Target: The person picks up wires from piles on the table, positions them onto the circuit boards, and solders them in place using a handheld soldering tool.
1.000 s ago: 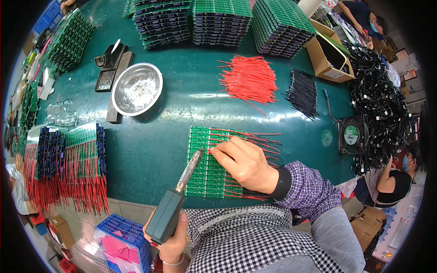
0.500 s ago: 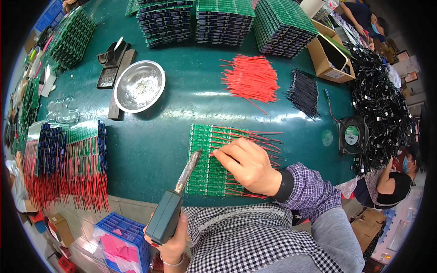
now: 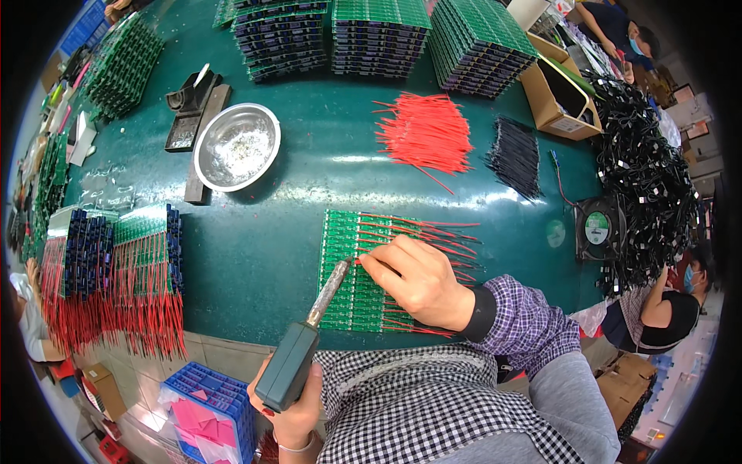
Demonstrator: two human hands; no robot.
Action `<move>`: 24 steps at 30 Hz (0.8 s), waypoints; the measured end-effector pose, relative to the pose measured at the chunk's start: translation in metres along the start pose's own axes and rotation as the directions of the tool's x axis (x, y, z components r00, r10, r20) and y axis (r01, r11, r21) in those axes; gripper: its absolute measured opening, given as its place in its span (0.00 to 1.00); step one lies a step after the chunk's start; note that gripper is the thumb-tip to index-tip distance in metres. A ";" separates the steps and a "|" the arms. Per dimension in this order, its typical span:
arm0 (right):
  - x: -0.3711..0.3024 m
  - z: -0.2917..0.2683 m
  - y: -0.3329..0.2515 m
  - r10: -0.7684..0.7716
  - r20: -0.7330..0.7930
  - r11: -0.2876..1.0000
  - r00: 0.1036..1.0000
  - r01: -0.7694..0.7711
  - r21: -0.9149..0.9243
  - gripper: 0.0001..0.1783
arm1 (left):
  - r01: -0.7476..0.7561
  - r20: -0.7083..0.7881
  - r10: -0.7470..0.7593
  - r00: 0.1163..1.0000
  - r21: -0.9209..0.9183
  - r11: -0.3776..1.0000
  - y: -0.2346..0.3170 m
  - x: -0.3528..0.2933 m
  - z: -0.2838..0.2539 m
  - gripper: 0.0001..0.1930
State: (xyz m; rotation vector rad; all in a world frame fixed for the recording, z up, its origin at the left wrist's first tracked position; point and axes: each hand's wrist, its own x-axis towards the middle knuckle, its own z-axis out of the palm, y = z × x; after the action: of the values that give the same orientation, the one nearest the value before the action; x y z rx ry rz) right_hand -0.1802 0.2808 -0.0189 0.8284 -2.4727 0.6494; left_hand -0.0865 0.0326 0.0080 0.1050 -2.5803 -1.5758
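Observation:
A green circuit board panel (image 3: 337, 298) lies on the table before me, with red wires fixed along part of it and trailing off to the right. My left hand (image 3: 292, 402) is closed round the dark green handle of a soldering iron (image 3: 287, 366). The iron's tip meets the panel right by the fingertips of my right hand (image 3: 417, 282). That hand pinches the end of a red wire (image 3: 358, 261) against the panel; most of this wire is hidden under the hand.
Loose red wires (image 3: 425, 133) and black wires (image 3: 514, 158) lie beyond the panel. A metal bowl (image 3: 237, 147) sits at left, wired boards (image 3: 139, 255) nearer. Board stacks (image 3: 380, 39) line the back. A small fan (image 3: 600, 230) and black cables (image 3: 645, 170) are at right.
The soldering iron has moved a little right and its tip now reaches the pinched wire end. My right hand has barely shifted.

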 end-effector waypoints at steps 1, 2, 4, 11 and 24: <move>0.000 0.000 0.000 -0.002 0.005 1.000 1.000 0.002 -0.003 0.18 | 0.000 0.001 0.000 1.000 0.000 1.000 0.000 0.000 0.000 0.12; 0.000 0.000 0.000 -0.003 0.010 1.000 1.000 0.003 -0.007 0.18 | 0.005 0.002 -0.005 1.000 -0.001 1.000 0.000 0.000 0.000 0.12; 0.000 0.000 -0.001 -0.002 0.013 1.000 1.000 0.002 -0.012 0.18 | 0.009 0.004 -0.009 1.000 -0.001 1.000 0.000 0.000 0.000 0.12; 0.000 0.001 -0.001 -0.004 0.015 1.000 1.000 0.004 -0.026 0.19 | -0.015 0.043 0.013 0.999 0.057 0.998 0.003 0.003 0.000 0.11; 0.001 0.000 -0.001 0.003 0.029 1.000 1.000 -0.002 -0.031 0.18 | 0.068 -0.082 -0.070 0.994 -0.025 0.997 -0.003 -0.007 0.001 0.12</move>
State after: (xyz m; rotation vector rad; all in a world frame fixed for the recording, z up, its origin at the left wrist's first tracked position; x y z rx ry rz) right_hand -0.1801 0.2794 -0.0182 0.8284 -2.5034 0.6024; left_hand -0.0792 0.0332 0.0044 0.2548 -2.5212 -1.5863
